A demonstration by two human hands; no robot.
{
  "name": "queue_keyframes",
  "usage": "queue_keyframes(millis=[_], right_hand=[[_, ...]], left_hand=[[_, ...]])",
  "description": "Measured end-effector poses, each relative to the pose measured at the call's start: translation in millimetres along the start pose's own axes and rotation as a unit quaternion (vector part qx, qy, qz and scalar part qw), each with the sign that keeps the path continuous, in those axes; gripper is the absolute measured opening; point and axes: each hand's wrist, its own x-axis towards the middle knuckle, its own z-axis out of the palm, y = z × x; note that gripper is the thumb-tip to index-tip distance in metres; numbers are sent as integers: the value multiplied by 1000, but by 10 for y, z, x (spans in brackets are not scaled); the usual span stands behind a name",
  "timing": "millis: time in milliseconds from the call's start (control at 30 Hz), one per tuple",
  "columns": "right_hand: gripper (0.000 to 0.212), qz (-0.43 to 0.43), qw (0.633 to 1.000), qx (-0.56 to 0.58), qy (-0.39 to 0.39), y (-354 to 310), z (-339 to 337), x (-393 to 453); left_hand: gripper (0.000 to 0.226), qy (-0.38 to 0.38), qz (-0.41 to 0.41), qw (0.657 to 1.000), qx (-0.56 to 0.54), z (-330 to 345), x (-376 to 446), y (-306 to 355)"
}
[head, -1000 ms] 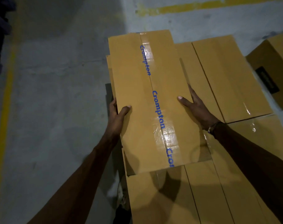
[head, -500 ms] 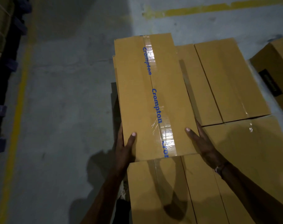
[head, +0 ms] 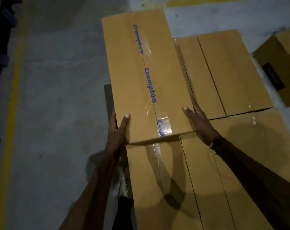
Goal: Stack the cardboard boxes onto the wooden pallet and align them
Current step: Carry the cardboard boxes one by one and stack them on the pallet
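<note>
**Top box held at its near end over the stack**

Grey concrete floor (head: 58,97) fills the left side of the head view, w/ a yellow painted line (head: 11,103) running down its left edge and another yellow strip (head: 190,1) across the top. Dim light, hard shadows.

Head view: a long cardboard box (head: 132,77), sealed w/ clear tape printed "Crompton" in blue, lies on top of the lower layer of boxes (head: 182,180), along the stack's left edge. Its near end sits over the seam between lower boxes; far end reaches past the neighbours toward the top of frame. Left hand (head: 117,130) grips the box's near-left corner: thumb on the top face, fingers down the left side wall. Right hand (head: 199,123) is pressed flat against the box's right side near the near-right corner, fingers straight, thumb lying on the top face; a band shows at that wrist. To the right, two more boxes (head: 223,72) lie side by side, lower than the held one. Separate box (head: 280,67) w/ a dark label stands apart at the right edge. Pallet itself is hidden under the boxes. Part of a light shoe (head: 124,186) shows by the stack's near-left side.
</note>
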Motion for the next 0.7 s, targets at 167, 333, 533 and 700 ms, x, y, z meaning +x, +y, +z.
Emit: queue_keyframes(millis=[167, 333, 533, 700], right_hand=[[78, -15, 1000, 12, 1, -133, 74, 362], [89, -17, 1000, 23, -13, -106, 94, 600], [79, -13, 1000, 11, -14, -81, 134, 629], [71, -15, 1000, 3, -9, -85, 138, 632]], left_hand=[[59, 11, 27, 1000, -10, -41, 316, 176], [65, 10, 10, 1000, 12, -90, 530, 202], [63, 8, 3, 1000, 9, -29, 542, 182], [60, 8, 2, 1000, 10, -7, 546, 172]])
